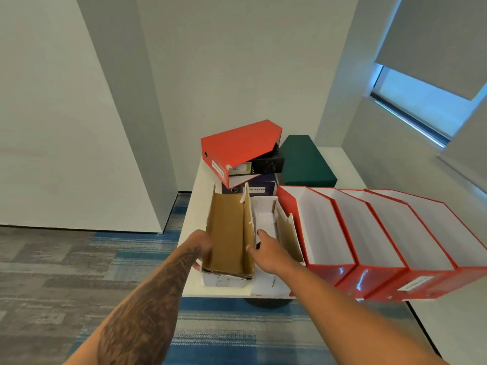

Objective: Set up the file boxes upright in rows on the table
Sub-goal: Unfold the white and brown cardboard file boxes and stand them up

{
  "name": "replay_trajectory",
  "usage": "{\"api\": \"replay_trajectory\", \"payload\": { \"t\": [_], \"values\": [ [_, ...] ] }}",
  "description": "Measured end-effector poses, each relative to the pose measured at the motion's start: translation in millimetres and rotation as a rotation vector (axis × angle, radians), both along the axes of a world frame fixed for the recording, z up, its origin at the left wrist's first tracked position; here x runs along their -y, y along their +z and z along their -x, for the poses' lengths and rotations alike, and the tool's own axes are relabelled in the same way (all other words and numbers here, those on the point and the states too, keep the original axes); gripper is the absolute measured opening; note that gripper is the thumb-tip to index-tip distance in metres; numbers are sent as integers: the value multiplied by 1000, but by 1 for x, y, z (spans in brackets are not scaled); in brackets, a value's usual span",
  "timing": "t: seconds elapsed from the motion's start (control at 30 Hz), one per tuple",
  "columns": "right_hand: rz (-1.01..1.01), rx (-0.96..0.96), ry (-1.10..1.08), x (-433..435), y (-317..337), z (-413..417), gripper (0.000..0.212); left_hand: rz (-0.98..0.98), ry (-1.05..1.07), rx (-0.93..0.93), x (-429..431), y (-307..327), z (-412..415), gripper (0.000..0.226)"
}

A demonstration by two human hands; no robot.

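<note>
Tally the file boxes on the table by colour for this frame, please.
Red: 5, four upright in a row, one lying on the pile
White with brown inside: 2, upright
Dark green: 1, lying flat
Black: 1, in the pile
Dark navy: 1, under the pile
Total: 10

Box labels (218,169) too blurred
</note>
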State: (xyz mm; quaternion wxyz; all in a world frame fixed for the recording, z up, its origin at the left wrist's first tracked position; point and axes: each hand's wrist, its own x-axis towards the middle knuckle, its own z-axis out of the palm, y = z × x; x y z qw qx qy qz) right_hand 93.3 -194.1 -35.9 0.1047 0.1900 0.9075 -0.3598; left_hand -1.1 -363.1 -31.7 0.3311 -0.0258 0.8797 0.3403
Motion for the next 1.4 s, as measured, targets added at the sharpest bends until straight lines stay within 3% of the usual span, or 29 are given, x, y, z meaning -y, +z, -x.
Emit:
{"api": "replay_trajectory", "payload": {
  "t": [0.17,0.4,0.8,1.2,1.3,1.4],
  "values": [
    [-1,22,18,1,-11,3,43,-19,32,-24,-10,-24,0,40],
    [15,48,51,-3,-12,11,45,-48,82,8,-5,-43,7,42],
    [-25,92,45,-5,-21,17,48,-74,133,-158,-14,-58,15,41],
    [-20,83,52,-9,-16,17,49,-84,111,-126,-18,-53,26,50],
    [-22,14,25,-18,-2,20,45,-90,140,-240,-26,-36,35,62],
    [-87,-74,10,-40,14,30,35,-122,117,-352,-46,-13,45,59]
  ]
}}
